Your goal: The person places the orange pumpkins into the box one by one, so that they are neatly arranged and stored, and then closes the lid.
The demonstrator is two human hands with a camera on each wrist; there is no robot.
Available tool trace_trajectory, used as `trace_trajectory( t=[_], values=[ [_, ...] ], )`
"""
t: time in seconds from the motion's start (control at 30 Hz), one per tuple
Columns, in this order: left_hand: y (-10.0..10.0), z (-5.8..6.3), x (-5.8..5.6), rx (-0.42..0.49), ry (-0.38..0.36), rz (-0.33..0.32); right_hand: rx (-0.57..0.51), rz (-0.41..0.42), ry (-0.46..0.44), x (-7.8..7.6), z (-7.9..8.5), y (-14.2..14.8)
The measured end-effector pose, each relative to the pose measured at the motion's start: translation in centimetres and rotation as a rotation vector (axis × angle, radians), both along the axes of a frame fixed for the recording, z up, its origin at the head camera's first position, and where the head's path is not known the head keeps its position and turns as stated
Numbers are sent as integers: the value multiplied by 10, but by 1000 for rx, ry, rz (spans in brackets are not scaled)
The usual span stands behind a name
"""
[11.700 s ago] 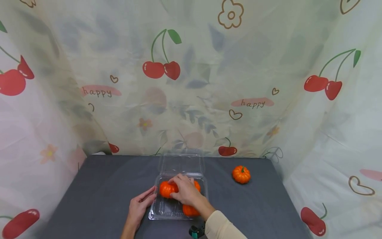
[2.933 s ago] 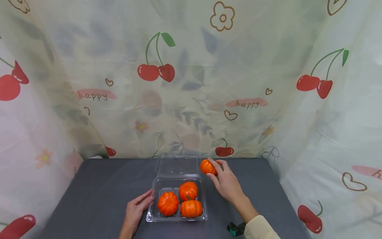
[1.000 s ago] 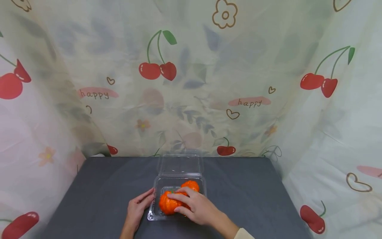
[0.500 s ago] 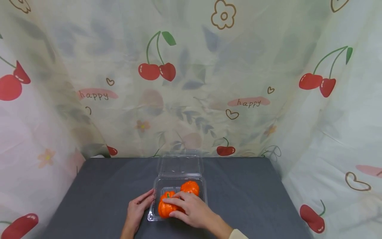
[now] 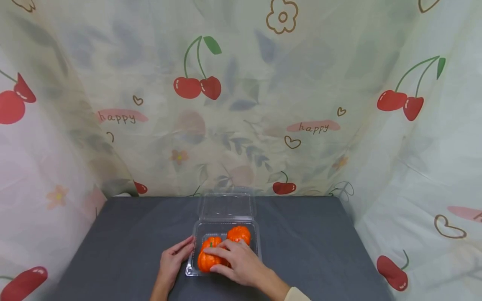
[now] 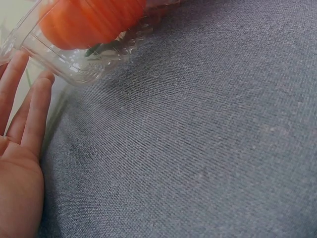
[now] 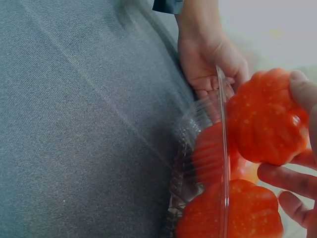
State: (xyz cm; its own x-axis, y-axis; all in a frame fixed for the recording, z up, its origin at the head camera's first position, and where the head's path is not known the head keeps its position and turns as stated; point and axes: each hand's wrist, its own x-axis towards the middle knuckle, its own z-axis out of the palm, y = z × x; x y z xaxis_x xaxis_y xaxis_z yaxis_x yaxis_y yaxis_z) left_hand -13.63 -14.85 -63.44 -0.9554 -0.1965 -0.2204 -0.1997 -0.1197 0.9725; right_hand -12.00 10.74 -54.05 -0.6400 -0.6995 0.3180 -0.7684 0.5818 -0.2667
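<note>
A clear plastic clamshell container point(image 5: 190, 272) stands on the dark cloth, its lid point(image 5: 227, 207) folded back. My right hand point(image 5: 241, 261) holds a small orange toy pumpkin point(image 7: 267, 116) between thumb and fingers, over the container's left half. Another pumpkin point(image 7: 209, 153) shows below it through the plastic. A third pumpkin point(image 5: 239, 234) sits at the container's back right. Nearest the right wrist camera is one more pumpkin point(image 7: 247, 213), covered by my right hand in the head view. My left hand point(image 5: 171, 261) touches the container's left wall with straight fingers.
Dark grey cloth point(image 5: 301, 238) covers the table. A pale curtain point(image 5: 233, 138) printed with cherries and flowers hangs behind it and along both sides. A dark band point(image 7: 167, 6) circles my left wrist.
My right hand took the loose pumpkin from the table's right, carried it left over the container, and has since shifted slightly left and toward me. My left hand stays at the container's wall.
</note>
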Motion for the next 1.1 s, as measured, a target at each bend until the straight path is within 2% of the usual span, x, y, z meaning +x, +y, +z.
trace_trajectory(
  t=[0.17, 0.33, 0.47, 0.7, 0.9, 1.1],
  values=[
    [0, 2, -1, -1, -5, -3, 14, -22, 6, 0, 1, -3],
    [0, 4, -2, -9, -5, -8, 42, -79, 43, -3, -1, -7],
    [0, 3, -2, -16, -9, -6, 59, -117, 36, -6, -2, -9],
    [-1, 2, -2, -32, -16, 2, 64, -71, 1, -6, -3, -9],
    [-2, 2, -1, -18, -4, -4, 50, -82, -38, -5, -2, -11],
    [-1, 1, 0, -21, -12, -3, 81, -79, -12, -4, -4, -11]
  ],
)
